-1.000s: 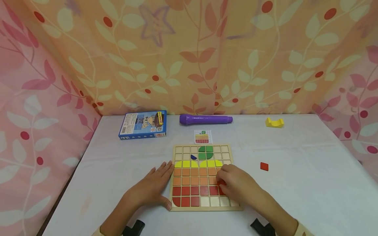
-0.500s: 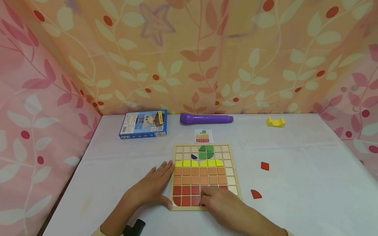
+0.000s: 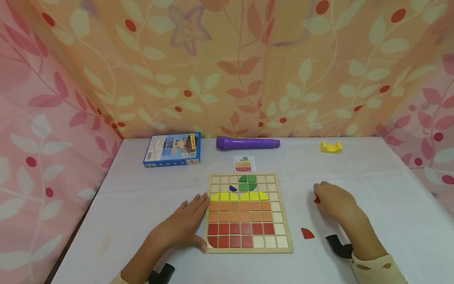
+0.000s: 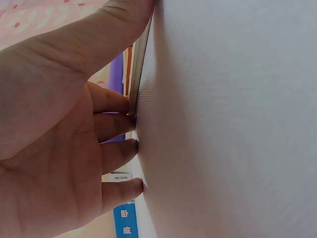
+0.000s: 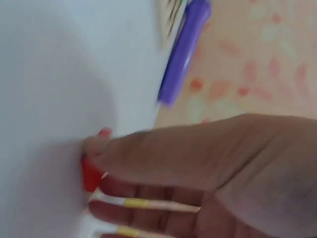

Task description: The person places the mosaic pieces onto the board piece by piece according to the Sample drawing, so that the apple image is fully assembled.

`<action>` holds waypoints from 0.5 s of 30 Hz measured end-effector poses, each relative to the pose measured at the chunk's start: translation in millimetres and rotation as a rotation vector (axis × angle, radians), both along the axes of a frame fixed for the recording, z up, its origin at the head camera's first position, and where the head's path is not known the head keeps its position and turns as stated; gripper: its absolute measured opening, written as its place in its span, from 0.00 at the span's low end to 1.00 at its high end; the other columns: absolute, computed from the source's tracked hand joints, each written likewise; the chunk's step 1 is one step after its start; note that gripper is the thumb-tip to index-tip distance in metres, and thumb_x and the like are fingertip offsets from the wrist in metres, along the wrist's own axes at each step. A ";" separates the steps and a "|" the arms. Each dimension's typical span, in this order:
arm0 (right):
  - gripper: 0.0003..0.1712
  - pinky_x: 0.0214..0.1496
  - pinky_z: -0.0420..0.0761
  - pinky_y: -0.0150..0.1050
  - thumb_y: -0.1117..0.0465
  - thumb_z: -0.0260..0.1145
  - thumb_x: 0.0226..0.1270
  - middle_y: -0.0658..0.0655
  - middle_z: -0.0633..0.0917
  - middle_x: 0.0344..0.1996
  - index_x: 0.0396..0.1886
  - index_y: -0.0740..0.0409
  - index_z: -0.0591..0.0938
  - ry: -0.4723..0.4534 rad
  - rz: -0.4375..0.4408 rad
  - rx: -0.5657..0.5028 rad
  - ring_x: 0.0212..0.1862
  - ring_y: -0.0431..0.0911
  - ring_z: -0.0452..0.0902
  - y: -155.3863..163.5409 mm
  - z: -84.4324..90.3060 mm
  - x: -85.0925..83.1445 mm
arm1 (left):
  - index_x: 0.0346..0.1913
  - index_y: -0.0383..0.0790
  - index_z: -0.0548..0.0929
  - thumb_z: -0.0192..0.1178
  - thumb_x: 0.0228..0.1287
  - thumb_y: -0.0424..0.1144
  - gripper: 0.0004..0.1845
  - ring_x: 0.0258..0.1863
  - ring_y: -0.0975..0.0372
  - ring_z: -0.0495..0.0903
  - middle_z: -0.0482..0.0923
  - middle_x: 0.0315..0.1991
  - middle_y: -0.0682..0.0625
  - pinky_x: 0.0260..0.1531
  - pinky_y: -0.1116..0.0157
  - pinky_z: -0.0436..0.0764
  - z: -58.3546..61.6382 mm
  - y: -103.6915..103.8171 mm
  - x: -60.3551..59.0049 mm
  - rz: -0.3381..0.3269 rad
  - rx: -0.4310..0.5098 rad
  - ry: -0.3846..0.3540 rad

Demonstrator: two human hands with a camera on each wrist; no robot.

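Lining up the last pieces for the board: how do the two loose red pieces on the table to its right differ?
The red square piece lies farther from the person; the red quarter-round piece lies nearer, by the board's bottom corner. The right hand covers most of the square piece, fingertips on it, while the quarter-round piece lies untouched in full view. One shows a straight corner, the other a curved edge. Both are red, flat on the table, off the board.

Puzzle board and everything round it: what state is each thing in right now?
Puzzle board: mostly filled; three bottom-row cells bare.
Left hand: flat, fingers straight, steadying the board's left edge.
Right hand: grip on the red square tile, thumb touching it.
Red quarter-circle piece: loose on the table.
Purple pen: lying flat.
Blue box: lying flat.
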State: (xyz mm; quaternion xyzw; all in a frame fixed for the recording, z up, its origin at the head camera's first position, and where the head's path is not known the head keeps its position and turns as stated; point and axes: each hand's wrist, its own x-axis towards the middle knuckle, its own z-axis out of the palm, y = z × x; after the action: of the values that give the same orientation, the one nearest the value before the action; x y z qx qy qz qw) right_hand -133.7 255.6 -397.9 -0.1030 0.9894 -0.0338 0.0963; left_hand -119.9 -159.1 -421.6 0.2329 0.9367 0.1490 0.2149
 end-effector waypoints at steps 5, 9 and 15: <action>0.08 0.35 0.79 0.49 0.76 0.70 0.53 0.52 0.78 0.24 0.29 0.62 0.81 0.007 0.015 -0.102 0.29 0.49 0.73 19.7 -3.3 -9.6 | 0.80 0.40 0.53 0.79 0.32 0.65 0.72 0.79 0.51 0.40 0.47 0.80 0.48 0.73 0.43 0.47 0.1 -1.1 -0.7 -0.001 0.003 0.004; 0.09 0.36 0.80 0.49 0.76 0.70 0.54 0.51 0.78 0.24 0.32 0.62 0.81 -0.016 0.019 -0.112 0.30 0.49 0.73 14.5 -4.7 -10.7 | 0.80 0.39 0.53 0.78 0.33 0.66 0.72 0.79 0.50 0.40 0.47 0.80 0.47 0.73 0.43 0.47 -2.4 -2.3 -0.9 -0.007 0.009 -0.002; 0.12 0.33 0.75 0.41 0.76 0.70 0.54 0.49 0.74 0.24 0.31 0.57 0.79 -0.004 0.067 -0.174 0.29 0.45 0.69 2.0 -4.8 -6.2 | 0.80 0.39 0.54 0.78 0.32 0.66 0.72 0.79 0.50 0.41 0.47 0.80 0.47 0.73 0.43 0.47 -2.5 -2.1 -0.6 -0.007 0.005 -0.001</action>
State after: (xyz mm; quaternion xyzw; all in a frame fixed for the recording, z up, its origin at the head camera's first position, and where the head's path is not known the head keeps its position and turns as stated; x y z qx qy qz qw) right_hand -139.9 257.7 -402.7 -0.1442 0.9785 -0.1168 0.0899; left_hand -120.5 -161.2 -424.1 0.2366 0.9354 0.1508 0.2151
